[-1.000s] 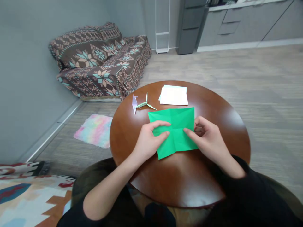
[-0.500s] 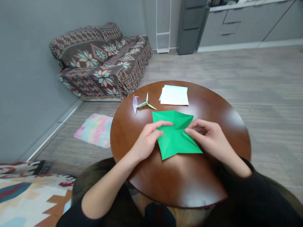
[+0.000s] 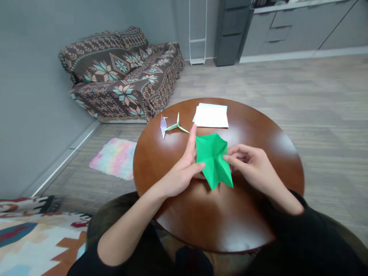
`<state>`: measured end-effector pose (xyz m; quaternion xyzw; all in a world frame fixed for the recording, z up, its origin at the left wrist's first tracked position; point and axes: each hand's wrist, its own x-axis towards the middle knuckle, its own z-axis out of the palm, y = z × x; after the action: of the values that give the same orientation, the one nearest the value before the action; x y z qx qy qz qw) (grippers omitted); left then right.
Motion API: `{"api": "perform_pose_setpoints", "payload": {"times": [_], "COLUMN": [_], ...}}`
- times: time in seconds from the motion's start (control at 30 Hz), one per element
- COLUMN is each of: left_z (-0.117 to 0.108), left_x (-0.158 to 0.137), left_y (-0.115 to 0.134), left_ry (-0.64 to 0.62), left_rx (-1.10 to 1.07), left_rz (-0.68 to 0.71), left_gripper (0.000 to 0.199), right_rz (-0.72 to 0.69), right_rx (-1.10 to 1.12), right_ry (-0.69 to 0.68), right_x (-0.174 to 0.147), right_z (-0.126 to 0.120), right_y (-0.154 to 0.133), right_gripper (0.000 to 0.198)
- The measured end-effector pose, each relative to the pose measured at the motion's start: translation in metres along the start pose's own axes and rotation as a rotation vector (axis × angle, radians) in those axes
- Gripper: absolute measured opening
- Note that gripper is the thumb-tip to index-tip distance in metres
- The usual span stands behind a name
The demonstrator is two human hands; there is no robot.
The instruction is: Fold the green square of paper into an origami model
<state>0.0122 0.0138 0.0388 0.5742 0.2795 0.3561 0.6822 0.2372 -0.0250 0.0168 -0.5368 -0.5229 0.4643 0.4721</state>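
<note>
A creased sheet of green paper (image 3: 214,157) is held above the round table, its sides bent inward and its corners pointing outward. My left hand (image 3: 184,166) grips the left edge, thumb on top and the other fingers partly behind the sheet, the index finger stretched up along its side. On the right edge, my right hand (image 3: 248,159) pinches the paper between thumb and fingers, its lower fingers curled. The underside of the sheet and the fingers beneath it are hidden.
The brown round table (image 3: 258,214) bears a stack of pale paper (image 3: 212,115), a light green folded paper piece (image 3: 176,124) and a lilac folded paper piece (image 3: 163,126). A patterned sofa (image 3: 123,76) stands behind, and a fluffy rug (image 3: 115,159) lies on the floor.
The green paper was spread wider and flatter; its sides now draw together and it looks narrower. My left hand has gone from pressing on top to gripping its left edge.
</note>
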Motion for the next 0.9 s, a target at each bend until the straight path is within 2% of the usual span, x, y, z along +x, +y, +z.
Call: {"api": "perform_pose_setpoints", "payload": {"times": [0.1, 0.17, 0.27, 0.37, 0.43, 0.57, 0.73, 0.9], "left_z": [0.003, 0.002, -0.003, -0.007, -0.008, -0.007, -0.005, -0.003], "left_x": [0.001, 0.003, 0.006, 0.007, 0.008, 0.011, 0.013, 0.011], "left_y": [-0.005, -0.008, -0.010, -0.008, -0.008, -0.013, -0.020, -0.018], "left_ry": [-0.078, -0.069, -0.057, -0.112, -0.139, -0.073, 0.002, -0.022], "left_rx": [-0.159, -0.214, -0.284, -0.320, -0.296, -0.193, -0.128, -0.065], "left_rz": [-0.112, -0.168, -0.244, -0.250, -0.231, -0.201, -0.211, -0.199], "left_gripper": [0.104, 0.102, 0.088, 0.069, 0.059, 0.050, 0.054, 0.049], "right_rz": [0.009, 0.008, 0.006, 0.005, 0.004, 0.014, -0.016, 0.010], "right_rx": [0.015, 0.002, 0.009, 0.055, 0.080, 0.105, 0.095, 0.117], "right_ry": [0.002, -0.001, 0.000, 0.009, 0.019, 0.010, -0.009, -0.069], "right_x": [0.000, 0.000, 0.001, 0.003, 0.004, 0.002, -0.004, -0.006], "right_z": [0.001, 0.002, 0.002, -0.002, -0.003, 0.000, 0.011, 0.013], "right_y": [0.002, 0.002, 0.002, 0.003, 0.004, 0.002, -0.006, -0.009], "right_gripper": [0.026, 0.027, 0.026, 0.024, 0.024, 0.026, 0.029, 0.031]}}
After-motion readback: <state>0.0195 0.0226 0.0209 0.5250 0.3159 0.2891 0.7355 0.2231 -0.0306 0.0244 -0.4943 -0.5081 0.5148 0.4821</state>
